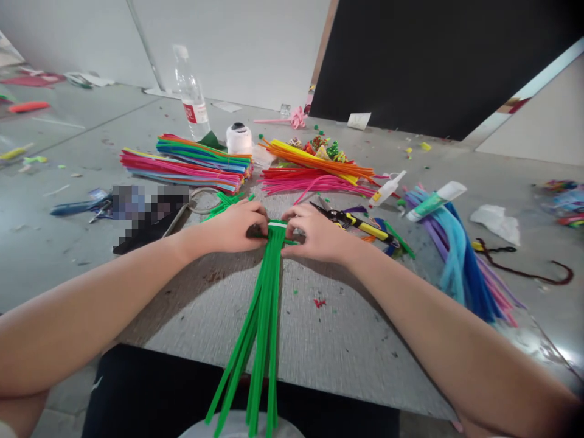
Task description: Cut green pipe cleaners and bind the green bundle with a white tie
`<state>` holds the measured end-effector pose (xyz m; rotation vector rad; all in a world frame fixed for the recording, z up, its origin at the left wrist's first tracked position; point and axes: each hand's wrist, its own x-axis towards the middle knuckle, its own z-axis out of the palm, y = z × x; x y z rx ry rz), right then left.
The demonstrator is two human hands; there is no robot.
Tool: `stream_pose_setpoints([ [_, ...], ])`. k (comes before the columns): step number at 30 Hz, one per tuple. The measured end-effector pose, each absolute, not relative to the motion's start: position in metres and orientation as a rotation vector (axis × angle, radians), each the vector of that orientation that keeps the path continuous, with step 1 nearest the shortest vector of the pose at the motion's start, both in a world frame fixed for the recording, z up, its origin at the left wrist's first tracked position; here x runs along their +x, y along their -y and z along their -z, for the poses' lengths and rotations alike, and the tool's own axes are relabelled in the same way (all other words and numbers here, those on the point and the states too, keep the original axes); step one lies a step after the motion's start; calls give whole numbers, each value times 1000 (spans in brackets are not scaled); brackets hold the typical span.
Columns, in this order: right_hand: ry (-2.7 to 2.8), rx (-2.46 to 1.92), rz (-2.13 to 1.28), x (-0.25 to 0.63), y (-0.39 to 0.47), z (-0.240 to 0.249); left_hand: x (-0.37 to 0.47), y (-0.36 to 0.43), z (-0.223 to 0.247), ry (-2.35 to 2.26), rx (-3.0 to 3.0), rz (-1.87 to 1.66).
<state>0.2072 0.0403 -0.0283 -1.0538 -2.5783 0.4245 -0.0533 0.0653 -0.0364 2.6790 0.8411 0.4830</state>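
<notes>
A row of green pipe cleaners (267, 292) hangs toward me over the table's front edge, its far end lying between my two hands. Across that end runs a narrow white strip (277, 225). My left hand (239, 228) is closed at the left side of the row, fingers curled at the strip. On the opposite side, my right hand (314, 231) pinches the right edge, where a short green end pokes out. Parts of both sets of fingertips are hidden. More green pipe cleaners (223, 205) lie behind my left hand.
Bundles of coloured pipe cleaners (182, 173) and red and orange ones (314, 179) lie beyond my hands. A plastic bottle (189, 91) stands behind. Yellow-black pliers (365, 226), a glue tube (387, 188) and blue-purple pipe cleaners (460, 255) are at right. A phone-like dark object (150, 228) lies left.
</notes>
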Motion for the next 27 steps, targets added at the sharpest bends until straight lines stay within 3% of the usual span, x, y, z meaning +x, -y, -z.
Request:
stream_pose_setpoints([
  [7, 2593, -997, -355, 206, -39, 32, -59, -59, 36, -764, 2668, -511],
  [18, 2688, -901, 81, 195, -28, 32, -61, -56, 35, -857, 2649, -433],
  [27, 2641, -1055, 181, 185, -27, 36, -56, -53, 37, -899, 2683, -504],
])
